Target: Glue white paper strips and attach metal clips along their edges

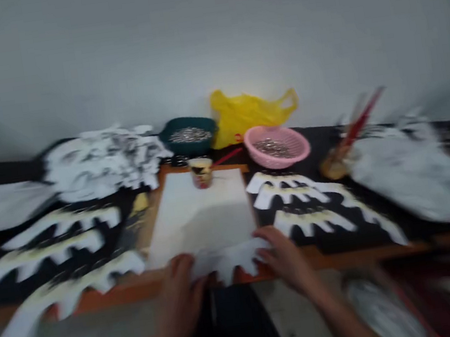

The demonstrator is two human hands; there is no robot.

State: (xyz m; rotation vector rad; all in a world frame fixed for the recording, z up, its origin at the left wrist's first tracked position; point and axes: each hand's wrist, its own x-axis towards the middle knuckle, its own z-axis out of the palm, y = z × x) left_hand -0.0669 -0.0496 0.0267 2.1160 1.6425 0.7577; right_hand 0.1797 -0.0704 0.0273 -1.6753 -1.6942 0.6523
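Between my hands, at the table's front edge, is a white cut-out piece (229,260) with a scalloped, toothed lower edge. My left hand (182,283) grips its left end between thumb and fingers. At the right end my right hand (281,252) pinches it. The piece lies over the front of a white board (198,217). On the board's far edge stands a small cup (201,173) with dark stains. Similar cut-outs (82,283) with yellowish upper edges lie to the left, and more cut-outs (311,220) lie to the right. The picture is blurred.
Behind the board stand a dark green basket (189,134) and a pink basket (278,147), both holding small metal parts. A yellow plastic bag (242,113) leans at the wall. Heaped white pieces (99,164) lie at left, a white bag (414,175) at right. A yellow-handled scraper (140,204) flanks the board.
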